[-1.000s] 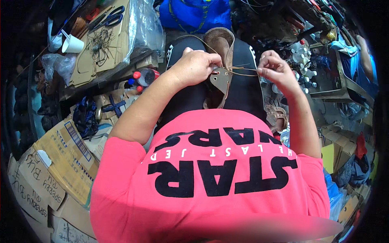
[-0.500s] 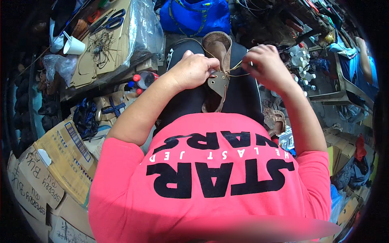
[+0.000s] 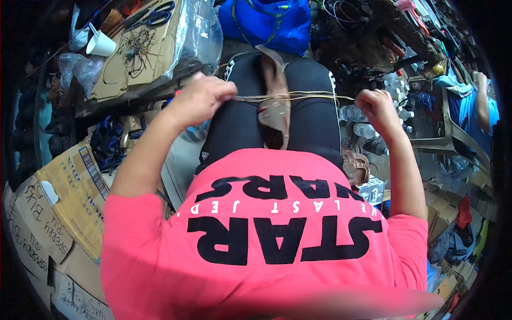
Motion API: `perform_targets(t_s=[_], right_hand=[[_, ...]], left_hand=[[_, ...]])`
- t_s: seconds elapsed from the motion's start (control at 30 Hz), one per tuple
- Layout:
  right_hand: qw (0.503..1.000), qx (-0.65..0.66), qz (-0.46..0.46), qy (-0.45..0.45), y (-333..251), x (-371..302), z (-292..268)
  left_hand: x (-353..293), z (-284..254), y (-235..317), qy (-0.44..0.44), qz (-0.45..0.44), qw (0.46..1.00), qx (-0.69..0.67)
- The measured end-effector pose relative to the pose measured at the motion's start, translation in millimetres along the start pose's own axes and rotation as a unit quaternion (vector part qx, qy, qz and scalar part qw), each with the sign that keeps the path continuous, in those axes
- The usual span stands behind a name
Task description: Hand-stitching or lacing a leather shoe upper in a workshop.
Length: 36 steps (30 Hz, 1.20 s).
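Our left hand [image 3: 205, 98] has just come off the shoe [image 3: 273, 114]. Half a second ago it pinched the shoe's edge by the eyelets; now it is out to the left of the shoe, fingers closed on one end of the thread [image 3: 314, 95]. Our right hand [image 3: 381, 109] has moved farther out to the right of the shoe, its fingertips together on the other end. The thread, bunched near the shoe before, now runs nearly straight across it from hand to hand, in more than one strand near the middle.

The shoe itself sits between our thighs [image 3: 314, 125], with neither hand on it. It is blurred and looks leaner and more tilted than it did, so we cannot make out the eyelets well, nor exactly where the thread passes through or over it.

For the work, we take this as a shift from steadying the shoe and feeding the thread to pulling both ends against each other. With our fingers away, only the thighs and the thread seem to keep the shoe in place, so an uneven pull could twist it. Whether the stitch is snug yet, we cannot tell.
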State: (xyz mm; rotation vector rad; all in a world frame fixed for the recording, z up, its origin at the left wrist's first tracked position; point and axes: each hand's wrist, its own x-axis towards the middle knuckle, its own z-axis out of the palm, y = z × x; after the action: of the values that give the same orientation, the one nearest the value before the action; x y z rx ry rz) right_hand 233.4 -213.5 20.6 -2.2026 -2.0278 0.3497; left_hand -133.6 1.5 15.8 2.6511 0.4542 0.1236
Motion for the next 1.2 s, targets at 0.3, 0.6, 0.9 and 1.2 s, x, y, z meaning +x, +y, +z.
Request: perform_targets(t_s=[0.3,0.6,0.9,1.2], right_hand=[[0.617,0.764,0.014,0.192,-23,24,-32],[0.888,0.447,-0.036,-0.101,-54,0,-58],[0.871,-0.183,0.454,-0.036,245,-219,-49],[0.959,0.241,0.141,0.041,81,-89,40]], left_hand=[[10,-56,21,0.148,0.002,0.818,-0.556],[4,-35,40,-0.004,0.047,0.979,-0.199],[-155,-258,-109,0.218,-0.478,0.758,0.386],[-22,-28,-15,0.200,-0.124,0.949,-0.210]])
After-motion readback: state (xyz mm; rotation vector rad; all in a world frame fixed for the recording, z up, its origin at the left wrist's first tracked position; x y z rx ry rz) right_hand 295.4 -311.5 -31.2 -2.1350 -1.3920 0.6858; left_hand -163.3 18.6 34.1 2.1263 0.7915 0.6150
